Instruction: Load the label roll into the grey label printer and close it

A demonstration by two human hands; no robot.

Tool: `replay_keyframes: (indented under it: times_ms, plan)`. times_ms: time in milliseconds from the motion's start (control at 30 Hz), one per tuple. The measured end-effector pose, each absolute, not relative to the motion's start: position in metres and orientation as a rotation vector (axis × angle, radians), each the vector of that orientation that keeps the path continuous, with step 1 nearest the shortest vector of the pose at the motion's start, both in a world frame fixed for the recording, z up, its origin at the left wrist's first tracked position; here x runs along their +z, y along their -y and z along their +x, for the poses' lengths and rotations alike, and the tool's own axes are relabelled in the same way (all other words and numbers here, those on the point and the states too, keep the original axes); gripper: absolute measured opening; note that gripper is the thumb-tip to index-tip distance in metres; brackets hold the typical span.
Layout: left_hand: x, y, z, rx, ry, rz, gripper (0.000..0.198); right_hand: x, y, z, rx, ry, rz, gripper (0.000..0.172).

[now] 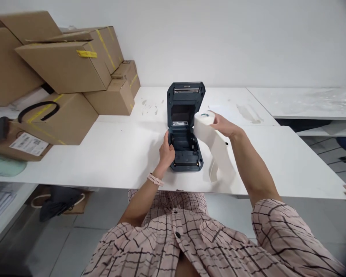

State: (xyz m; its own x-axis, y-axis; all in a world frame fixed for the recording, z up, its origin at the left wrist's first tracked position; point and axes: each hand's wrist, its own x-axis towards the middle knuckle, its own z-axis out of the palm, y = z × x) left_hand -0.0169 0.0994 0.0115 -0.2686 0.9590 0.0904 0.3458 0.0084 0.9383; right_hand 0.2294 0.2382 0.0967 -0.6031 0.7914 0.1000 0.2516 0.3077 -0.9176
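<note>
Your left fingers [170, 140] curl over the left wall of the open label printer [187, 154], gripping it where it sits mid-way along the white desk [109, 154], its lid [186, 98] tilted up and back. Your right fingers [219, 120] clasp a white paper roll [203, 122] held just beside the printer's right side, its loose strip [219, 161] trailing down onto the desk. At far left, cardboard boxes [66, 69] are stacked.

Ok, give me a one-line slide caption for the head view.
Left hand touches an open printer on a white table while the right hand holds a paper roll beside it.
</note>
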Motion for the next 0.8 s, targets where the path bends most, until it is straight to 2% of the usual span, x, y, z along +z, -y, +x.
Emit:
replay_keyframes:
  times_ms: [167,333,533,700,800]
  plan:
    - [0.007,-0.102,-0.017,1.271,-1.686,1.298,0.079,0.127,-0.212,0.158,0.842,2.875,-1.064,0.066]
    - [0.006,-0.102,-0.016,1.275,-1.683,1.274,0.078,0.111,-0.215,0.113,0.565,3.208,-1.213,0.070]
    - [0.007,-0.102,-0.016,1.272,-1.687,1.280,0.077,0.090,-0.217,0.112,0.547,3.188,-1.240,0.078]
    - [0.006,-0.100,-0.017,1.329,-1.616,1.312,0.071,0.081,-0.165,0.153,0.423,2.891,-0.936,0.056]
    - [0.005,-0.100,-0.018,1.349,-1.601,1.306,0.063,0.070,-0.121,0.178,0.548,2.808,-0.819,0.054]
